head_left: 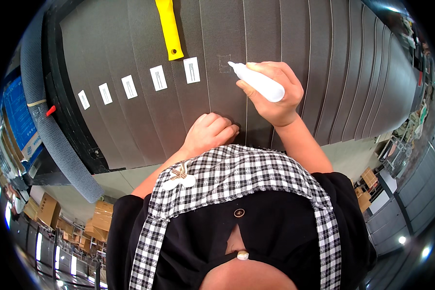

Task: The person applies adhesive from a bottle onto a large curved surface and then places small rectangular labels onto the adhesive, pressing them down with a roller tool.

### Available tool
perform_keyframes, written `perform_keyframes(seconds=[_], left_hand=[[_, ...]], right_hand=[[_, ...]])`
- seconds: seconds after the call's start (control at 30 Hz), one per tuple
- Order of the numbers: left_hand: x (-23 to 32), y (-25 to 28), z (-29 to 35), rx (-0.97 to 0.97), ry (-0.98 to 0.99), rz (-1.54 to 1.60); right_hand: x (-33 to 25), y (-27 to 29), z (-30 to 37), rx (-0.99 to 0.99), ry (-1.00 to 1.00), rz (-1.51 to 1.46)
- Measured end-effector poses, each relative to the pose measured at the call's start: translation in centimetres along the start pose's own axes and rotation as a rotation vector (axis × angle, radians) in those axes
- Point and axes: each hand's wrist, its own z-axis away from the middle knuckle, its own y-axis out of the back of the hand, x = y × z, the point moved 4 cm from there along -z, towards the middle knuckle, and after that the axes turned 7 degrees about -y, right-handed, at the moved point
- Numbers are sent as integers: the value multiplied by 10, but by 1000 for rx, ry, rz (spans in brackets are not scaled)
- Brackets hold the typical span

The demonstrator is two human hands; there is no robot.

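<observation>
My right hand [278,92] is closed around a white squeeze bottle [262,84], tilted with its narrow nozzle pointing left. The nozzle tip is at the right side of a faint square outline [224,64] on a dark brown, leather-like sheet [179,106]. I cannot tell if the tip touches the sheet. My left hand [210,131] rests on the sheet near its front edge, fingers curled under, so anything inside them is hidden. A row of white labels, the nearest one [191,70] just left of the outline, runs leftward across the sheet.
A yellow strip-like handle [169,31] with a hole lies above the labels. Folds or layered edges [353,72] run along the sheet's right part. A grey fabric roll [58,130] and a blue package [20,118] lie at the left. Cardboard boxes [101,220] stand below.
</observation>
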Motion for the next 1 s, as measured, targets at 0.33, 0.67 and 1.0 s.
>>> perform_keyframes(seconds=[0.33,0.67,1.0], left_hand=[[-7,-2,3,6,-2,-13],[-4,-1,2,14,3,-8],[-13,-1,6,13,-8,-5]], right_hand=[[-3,-11,5,-69,-46,-13],[3,-8,-4,-9,10,21],[-4,-17,17,-58,-19,-30]])
